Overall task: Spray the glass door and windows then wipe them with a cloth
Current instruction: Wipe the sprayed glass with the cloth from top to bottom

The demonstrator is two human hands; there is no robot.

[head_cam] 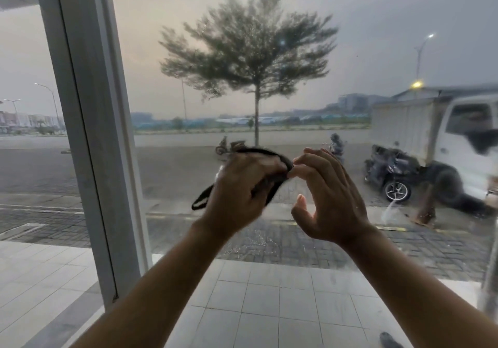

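Note:
A large glass window pane [269, 83] fills the view in front of me, with droplets and smears low down. My left hand [239, 194] grips a dark cloth [265, 153] bunched in its fingers, and a loop of the cloth hangs down to the left. Just to the right, my right hand [323, 194] pinches the cloth's right end between fingertips, its thumb held apart below. Both hands are raised close to the glass at mid height. No spray bottle is in view.
A white window frame post [89, 121] stands to the left, with another pane [27, 121] beyond it. White floor tiles [269, 307] lie below. Outside are a tree, parked motorbikes and a white truck. A dark shoe tip [389, 339] shows at the bottom.

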